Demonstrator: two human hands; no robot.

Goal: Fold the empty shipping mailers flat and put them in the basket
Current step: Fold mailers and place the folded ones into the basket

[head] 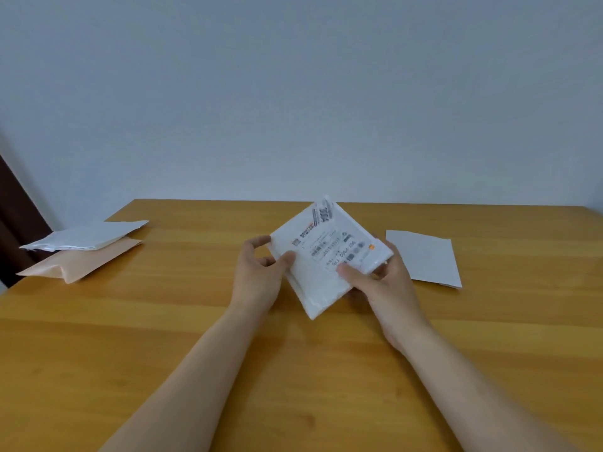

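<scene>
Behind everything stands a pale blue-grey wall (pixel 293 93), with a dark brown strip (pixel 13 223) at its left edge. Below it a wooden table (pixel 163 337) fills the rest of the view.

At the table's far left corner lies a peach mailer (pixel 88 265), and a silvery-white mailer (pixel 88 238) rests on top of it, partly overhanging the edge. Well apart, on the right side, a grey mailer (pixel 424 259) lies flat by itself.

Over the middle of the table, both hands hold a white mailer (pixel 313 288) tilted, one corner pointing down towards the wood (whether that corner touches the table is unclear). The left hand (pixel 257 272) grips its left edge, thumb on the front and fingers curled behind. The right hand (pixel 381 282) grasps the right side, thumb pressed on the front, fingers underneath.

A printed shipping label (pixel 336 246) covers the mailer's upper part; its text is too blurred to read.
</scene>
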